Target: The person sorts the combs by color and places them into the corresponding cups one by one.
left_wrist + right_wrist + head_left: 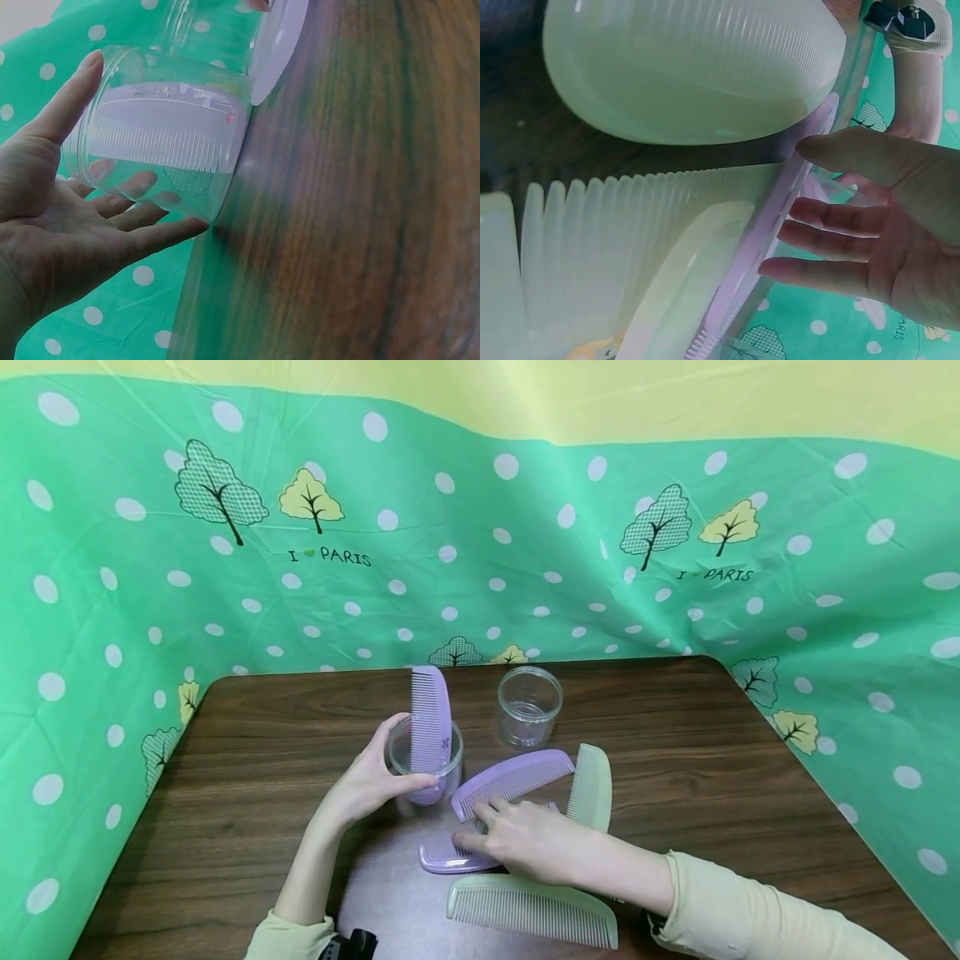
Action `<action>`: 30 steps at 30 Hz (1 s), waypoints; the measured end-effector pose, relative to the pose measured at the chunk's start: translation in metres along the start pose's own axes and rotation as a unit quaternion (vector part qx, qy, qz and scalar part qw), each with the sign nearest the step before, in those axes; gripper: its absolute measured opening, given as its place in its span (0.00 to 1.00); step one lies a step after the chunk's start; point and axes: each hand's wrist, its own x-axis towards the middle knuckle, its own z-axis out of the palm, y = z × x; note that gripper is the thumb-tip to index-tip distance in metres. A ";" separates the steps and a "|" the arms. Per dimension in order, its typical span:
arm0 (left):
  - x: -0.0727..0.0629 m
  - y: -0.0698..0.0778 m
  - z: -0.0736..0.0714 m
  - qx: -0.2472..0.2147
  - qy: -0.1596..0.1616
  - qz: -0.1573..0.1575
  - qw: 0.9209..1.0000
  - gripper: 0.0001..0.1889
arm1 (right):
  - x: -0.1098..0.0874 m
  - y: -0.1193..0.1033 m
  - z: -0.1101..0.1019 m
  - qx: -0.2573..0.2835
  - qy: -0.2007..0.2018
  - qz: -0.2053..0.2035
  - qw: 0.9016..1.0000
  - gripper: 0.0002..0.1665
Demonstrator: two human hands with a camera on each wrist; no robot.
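Note:
My left hand (367, 781) holds a clear plastic jar (202, 184), thumb by the rim and fingers along the far side. Upright in this jar stands a purple comb (430, 718), its upper half above the rim. Over the purple combs on the table my right hand (525, 839) reaches down, its fingers touching the lower purple comb (442, 857). In the right wrist view the thumb and the fairly straight fingers lie at that comb's edge (761, 232). Another purple comb (517, 774) lies just beyond the fingertips. The right hand covers part of the pile.
A second clear jar (529, 706) stands at the back of the brown wooden table (247, 802). One green comb (592, 789) lies right of the purple ones, and a wide green comb (532, 906) lies nearer the front. A green dotted cloth (480, 552) hangs behind.

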 end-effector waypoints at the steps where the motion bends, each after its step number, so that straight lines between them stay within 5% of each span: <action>1: 0.000 0.000 0.000 0.000 0.000 -0.001 1.000 0.56 | 0.000 0.000 0.000 0.002 -0.004 0.000 1.000 0.27; 17: -0.001 0.001 0.000 0.002 -0.001 -0.009 1.000 0.57 | -0.002 0.003 -0.004 -0.067 0.045 0.008 0.997 0.25; 30: 0.000 0.000 -0.001 0.005 -0.001 -0.012 1.000 0.56 | -0.002 0.015 -0.007 -0.058 0.058 0.022 0.996 0.23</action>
